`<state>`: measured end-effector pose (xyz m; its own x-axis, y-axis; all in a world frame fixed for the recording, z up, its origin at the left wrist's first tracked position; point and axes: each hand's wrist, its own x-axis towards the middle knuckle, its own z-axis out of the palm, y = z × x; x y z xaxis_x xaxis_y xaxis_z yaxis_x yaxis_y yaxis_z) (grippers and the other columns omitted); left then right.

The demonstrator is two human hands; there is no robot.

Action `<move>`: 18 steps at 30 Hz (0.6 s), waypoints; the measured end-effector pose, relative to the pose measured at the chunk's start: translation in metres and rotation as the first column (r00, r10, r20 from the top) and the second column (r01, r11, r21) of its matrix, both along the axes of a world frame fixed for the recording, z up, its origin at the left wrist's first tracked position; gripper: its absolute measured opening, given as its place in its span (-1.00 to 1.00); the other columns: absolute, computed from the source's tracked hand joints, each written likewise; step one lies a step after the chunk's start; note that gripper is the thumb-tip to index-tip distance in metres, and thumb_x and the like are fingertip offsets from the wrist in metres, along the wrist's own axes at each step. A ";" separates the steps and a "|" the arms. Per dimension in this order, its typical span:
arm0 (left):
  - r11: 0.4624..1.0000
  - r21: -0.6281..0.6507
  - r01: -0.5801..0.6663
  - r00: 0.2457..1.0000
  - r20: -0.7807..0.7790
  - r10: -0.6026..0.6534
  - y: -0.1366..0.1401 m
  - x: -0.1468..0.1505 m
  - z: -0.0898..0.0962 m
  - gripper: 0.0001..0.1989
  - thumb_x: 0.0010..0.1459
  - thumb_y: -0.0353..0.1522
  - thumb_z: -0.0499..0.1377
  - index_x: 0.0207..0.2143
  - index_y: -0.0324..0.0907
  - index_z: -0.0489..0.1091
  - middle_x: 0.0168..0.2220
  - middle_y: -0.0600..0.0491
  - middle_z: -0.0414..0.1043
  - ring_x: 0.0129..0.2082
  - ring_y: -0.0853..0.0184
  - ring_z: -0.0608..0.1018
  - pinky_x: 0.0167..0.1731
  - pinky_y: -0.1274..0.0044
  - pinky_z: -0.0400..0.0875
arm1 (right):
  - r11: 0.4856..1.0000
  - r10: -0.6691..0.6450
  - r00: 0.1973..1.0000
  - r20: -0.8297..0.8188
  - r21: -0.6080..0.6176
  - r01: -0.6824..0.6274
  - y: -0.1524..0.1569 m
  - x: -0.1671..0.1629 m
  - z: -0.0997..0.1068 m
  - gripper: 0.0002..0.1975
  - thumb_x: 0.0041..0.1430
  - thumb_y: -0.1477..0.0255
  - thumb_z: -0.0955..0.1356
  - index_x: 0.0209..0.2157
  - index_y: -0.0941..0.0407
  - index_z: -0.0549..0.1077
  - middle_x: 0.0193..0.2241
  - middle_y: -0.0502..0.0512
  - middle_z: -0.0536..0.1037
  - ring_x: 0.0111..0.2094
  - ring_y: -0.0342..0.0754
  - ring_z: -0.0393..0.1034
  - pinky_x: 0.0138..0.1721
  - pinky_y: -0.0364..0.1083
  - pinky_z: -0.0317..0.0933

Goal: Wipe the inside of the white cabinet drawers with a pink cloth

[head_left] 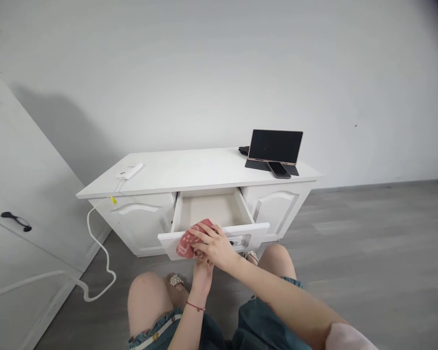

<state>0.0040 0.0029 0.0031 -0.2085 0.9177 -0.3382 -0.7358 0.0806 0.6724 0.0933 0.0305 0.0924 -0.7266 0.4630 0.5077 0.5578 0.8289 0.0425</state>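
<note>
At the front of an opened drawer [248, 228], a red patterned cloth [188, 242] is covered by the right hand [218, 247], fingers spread; the grip of the left hand [204, 261] cannot be discerned.

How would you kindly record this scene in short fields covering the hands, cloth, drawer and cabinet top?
Right hand: on the cloth, fingers extended
Left hand: just below, partly hidden; grip unclear
Cloth: red, patterned, bunched against the drawer front
Drawer: pulled out
Cabinet top: propped-up tablet, phone in front; white corded device toward left end
</note>
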 end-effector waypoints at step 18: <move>0.997 -0.051 0.054 0.991 0.127 -0.047 -0.002 -0.007 -0.011 -0.69 -0.25 -0.37 0.49 -0.47 -0.16 0.44 -0.40 0.10 0.59 -0.39 0.44 0.57 -0.20 0.54 0.40 | 0.803 -0.497 0.723 -0.480 0.061 0.593 -0.030 0.119 -0.093 -0.68 0.15 0.62 0.31 -0.16 -0.04 0.54 0.08 0.14 0.31 0.16 0.14 0.12 0.11 0.16 0.06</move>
